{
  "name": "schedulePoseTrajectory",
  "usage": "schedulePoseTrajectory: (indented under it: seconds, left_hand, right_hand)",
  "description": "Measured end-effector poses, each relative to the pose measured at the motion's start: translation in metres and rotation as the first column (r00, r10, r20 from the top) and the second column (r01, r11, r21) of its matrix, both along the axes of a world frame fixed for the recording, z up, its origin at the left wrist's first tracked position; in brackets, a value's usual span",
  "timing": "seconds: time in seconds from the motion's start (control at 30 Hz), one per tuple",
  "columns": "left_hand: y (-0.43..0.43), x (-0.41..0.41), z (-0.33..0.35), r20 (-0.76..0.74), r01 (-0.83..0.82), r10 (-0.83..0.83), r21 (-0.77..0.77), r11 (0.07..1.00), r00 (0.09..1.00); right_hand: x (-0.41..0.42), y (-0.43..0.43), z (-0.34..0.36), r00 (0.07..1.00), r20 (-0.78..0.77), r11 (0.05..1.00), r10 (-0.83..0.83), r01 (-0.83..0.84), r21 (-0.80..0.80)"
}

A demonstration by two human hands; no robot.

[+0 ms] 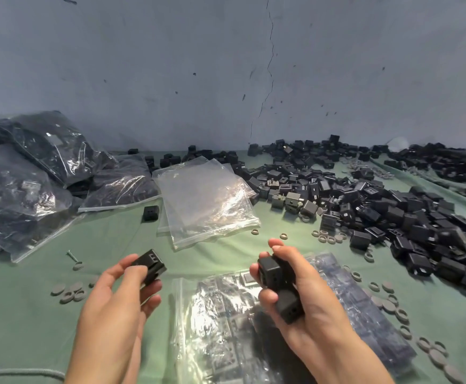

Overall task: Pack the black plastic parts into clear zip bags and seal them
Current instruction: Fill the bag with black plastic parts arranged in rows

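So, far left: a heap of filled zip bags (32,176), packed w/ black parts, lies on the green cloth (26,322). Just right of them a lone black part (151,213) sits on the cloth, apart from the rest. Near left there's a screw (71,256) & a few grey discs and rings (69,292). Left hand (112,300) is up above the cloth, thumb & fingers pinched on a single black part (151,266). Centre, farther back: a stack of empty clear bags (206,200), lying flat. Near centre, btw the two hands, a part-filled bag (220,322) lies flat w/ dark parts inside; can't tell if its zip is closed. Right hand (309,309) hovers over that bag's right half, fingers curled tight round two black parts (272,273), one above the other. Right side: a big loose pile (392,217) of black parts spreads from centre to far right, back to the wall (226,65). More grey rings are scattered along the pile's near edge & at near right.
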State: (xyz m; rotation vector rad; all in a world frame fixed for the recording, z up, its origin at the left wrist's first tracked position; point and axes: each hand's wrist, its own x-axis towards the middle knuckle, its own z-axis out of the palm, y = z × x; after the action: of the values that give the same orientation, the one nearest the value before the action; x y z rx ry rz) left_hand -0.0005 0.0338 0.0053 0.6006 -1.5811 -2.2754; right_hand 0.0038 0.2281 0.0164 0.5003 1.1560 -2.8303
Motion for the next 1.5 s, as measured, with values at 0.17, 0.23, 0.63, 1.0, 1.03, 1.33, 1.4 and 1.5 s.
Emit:
schedulePoseTrajectory:
  seconds: [0.17,0.23,0.63,1.0,1.03,1.33,1.4,1.5]
  left_hand:
    - [-0.007,-0.001,0.004,0.001,-0.031,0.031,0.072,0.997,1.000]
    - [-0.008,-0.001,0.004,0.002,-0.039,0.039,0.083,0.996,0.999]
    - [-0.019,0.003,-0.015,0.114,0.159,-0.126,-0.365,0.917,0.985]
    - [-0.018,0.020,-0.018,0.308,0.310,-0.119,-0.701,0.642,0.944]
    - [-0.017,0.021,-0.019,0.315,0.318,-0.126,-0.689,0.651,0.941]
    - [-0.011,0.031,-0.018,0.331,0.336,-0.147,-0.640,0.691,0.932]
    - [-0.012,0.034,-0.019,0.341,0.343,-0.142,-0.657,0.671,0.929]
    - [-0.015,0.039,-0.021,0.344,0.344,-0.141,-0.654,0.674,0.929]
  right_hand:
    - [-0.003,0.000,0.003,0.997,0.055,0.988,-0.050,0.057,-0.142]
    - [-0.004,-0.001,0.003,0.997,0.053,0.989,-0.057,0.064,-0.133]
    - [-0.010,0.009,-0.002,0.982,-0.023,0.967,-0.186,0.187,0.171]
    - [0.002,-0.021,-0.015,0.953,-0.283,0.674,0.112,0.136,0.726]
    - [0.004,-0.028,-0.018,0.944,-0.298,0.696,0.145,0.117,0.708]
    - [0.011,-0.041,-0.042,0.932,-0.344,0.670,0.112,0.184,0.719]
    - [0.011,-0.040,-0.041,0.934,-0.343,0.694,0.096,0.184,0.696]
    - [0.011,-0.041,-0.040,0.936,-0.341,0.725,0.087,0.175,0.666]
